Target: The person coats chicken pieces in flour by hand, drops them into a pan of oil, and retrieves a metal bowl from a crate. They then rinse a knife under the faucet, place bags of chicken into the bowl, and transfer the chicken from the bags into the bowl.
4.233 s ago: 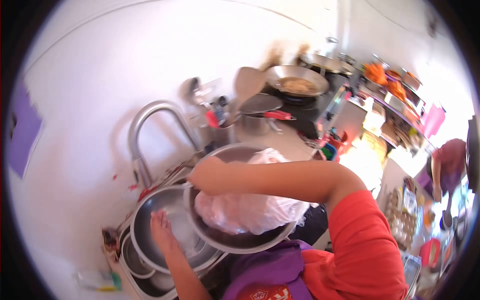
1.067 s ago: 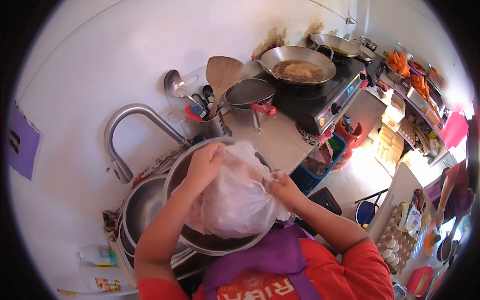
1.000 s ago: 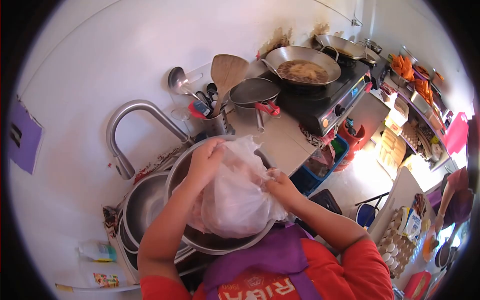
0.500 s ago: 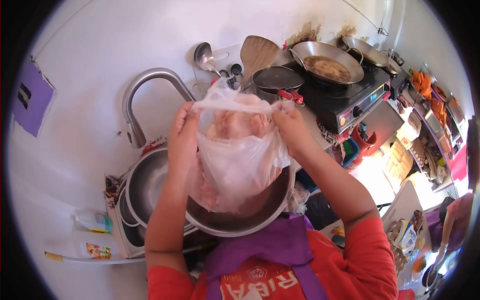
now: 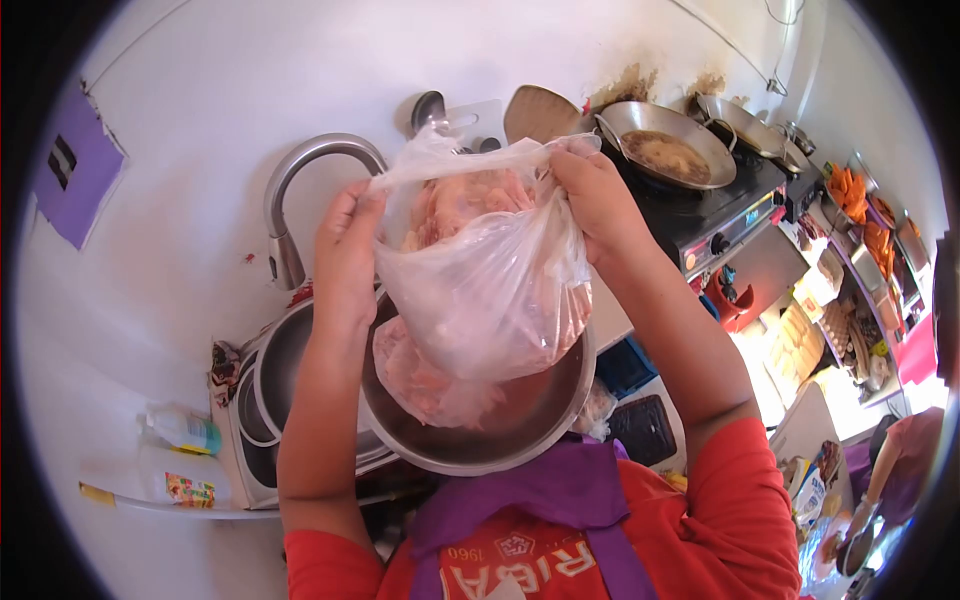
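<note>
Both my hands hold up a clear plastic bag [image 5: 475, 290] of pale pink raw meat [image 5: 470, 205], its mouth stretched wide toward the top. The left rim of the mouth is pinched by my closed left hand [image 5: 345, 245]. On the other side, my right hand [image 5: 595, 195] is closed around the gathered plastic at the upper right corner. Under the bag stands a large steel bowl [image 5: 480, 458]. More pink meat [image 5: 430, 375] shows through plastic at the bag's lower left, hanging over the bowl.
A second steel bowl [image 5: 285, 365] sits at the left, below a curved faucet [image 5: 285, 235]. Behind are a ladle [image 5: 428, 108] and a wooden spatula [image 5: 540, 115]. A wok of oil [image 5: 670, 150] is on the stove at right. Another person [image 5: 895, 470] stands far right.
My hands have raised the bag and tightened its mouth, and the meat at the lower left hangs more plainly in view. The camera view has shifted slightly.
</note>
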